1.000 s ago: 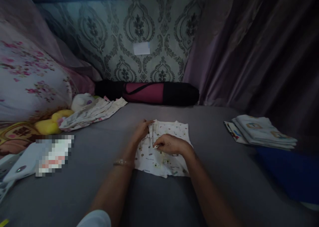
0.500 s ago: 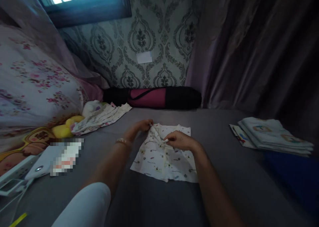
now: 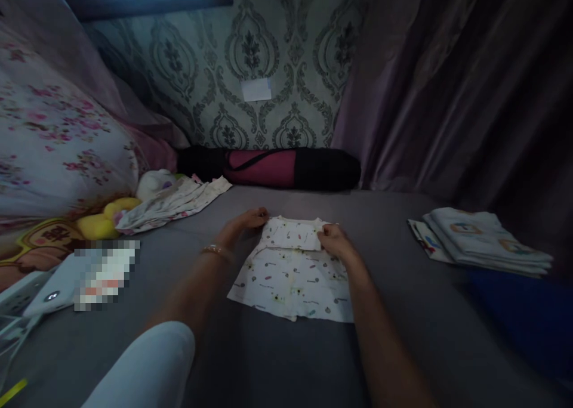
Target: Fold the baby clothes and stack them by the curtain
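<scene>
A small white garment [image 3: 290, 283] with a scattered print lies flat on the grey bed sheet [image 3: 268, 360]. One sleeve is laid across its upper part, under the neckline. My left hand [image 3: 256, 217] pinches the garment at its upper left corner, where the folded sleeve begins. At the sleeve's cuff end, on the upper right, my right hand [image 3: 333, 240] has its fingers closed on the cloth. The lower hem is spread out toward me and touched by neither hand.
Folded cloths [image 3: 483, 241] are stacked at the right, beside dark blue fabric [image 3: 519, 318]. A black and pink long bag [image 3: 268, 168] lies along the wall. Crumpled clothing [image 3: 179, 205], yellow plush [image 3: 101, 223] and a white device [image 3: 54, 294] are at the left.
The bunched sleeve now lies straight across the garment. My right hand has moved right and slightly up with the cuff. My left hand stays near the upper left corner. The view has tilted down.
</scene>
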{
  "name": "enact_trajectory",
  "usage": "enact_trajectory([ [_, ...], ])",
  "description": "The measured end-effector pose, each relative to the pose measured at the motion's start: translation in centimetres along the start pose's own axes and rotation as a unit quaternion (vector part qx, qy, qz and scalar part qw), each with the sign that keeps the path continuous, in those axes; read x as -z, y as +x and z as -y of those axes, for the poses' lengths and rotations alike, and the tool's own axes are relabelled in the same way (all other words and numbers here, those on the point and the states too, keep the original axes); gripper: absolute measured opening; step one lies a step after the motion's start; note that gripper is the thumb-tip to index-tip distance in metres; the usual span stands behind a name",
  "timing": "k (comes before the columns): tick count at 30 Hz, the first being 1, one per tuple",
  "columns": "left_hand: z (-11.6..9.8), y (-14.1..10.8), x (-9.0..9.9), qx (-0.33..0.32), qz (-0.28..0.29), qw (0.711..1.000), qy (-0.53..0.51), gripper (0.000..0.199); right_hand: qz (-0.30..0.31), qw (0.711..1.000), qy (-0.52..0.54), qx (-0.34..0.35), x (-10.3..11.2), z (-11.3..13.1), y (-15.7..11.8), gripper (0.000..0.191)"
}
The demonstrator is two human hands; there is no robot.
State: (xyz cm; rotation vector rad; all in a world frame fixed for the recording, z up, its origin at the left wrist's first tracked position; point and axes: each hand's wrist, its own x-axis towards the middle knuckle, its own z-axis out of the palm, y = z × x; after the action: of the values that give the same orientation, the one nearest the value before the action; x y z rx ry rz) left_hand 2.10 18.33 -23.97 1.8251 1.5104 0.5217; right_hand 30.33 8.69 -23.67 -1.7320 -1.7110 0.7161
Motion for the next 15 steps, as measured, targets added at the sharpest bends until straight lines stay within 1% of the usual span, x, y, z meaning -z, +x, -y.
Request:
enact_trajectory([
  [3,0.4,0.1,-0.2,-0.027,-0.011,1.0,0.006,0.015,-0.021,0.993,-0.118,-0.007,0.1,0.5,-0.3,0.021],
  [6,0.8,0.2,-0.2,-0.062,-0.004,0.998,0.031,0.018,-0.024,0.983,-0.179,-0.033,0.2,1.0,-0.8,0.021],
  [8,1.1,0.3,-0.2,-0.079,0.001,0.996,0.049,0.019,-0.022,0.98,-0.192,-0.045,0.2,1.2,-1.0,0.023],
  [15,1.7,0.3,-0.3,-0.101,-0.002,0.992,0.071,0.02,-0.037,0.976,-0.197,-0.083,-0.2,1.2,-1.3,0.029],
])
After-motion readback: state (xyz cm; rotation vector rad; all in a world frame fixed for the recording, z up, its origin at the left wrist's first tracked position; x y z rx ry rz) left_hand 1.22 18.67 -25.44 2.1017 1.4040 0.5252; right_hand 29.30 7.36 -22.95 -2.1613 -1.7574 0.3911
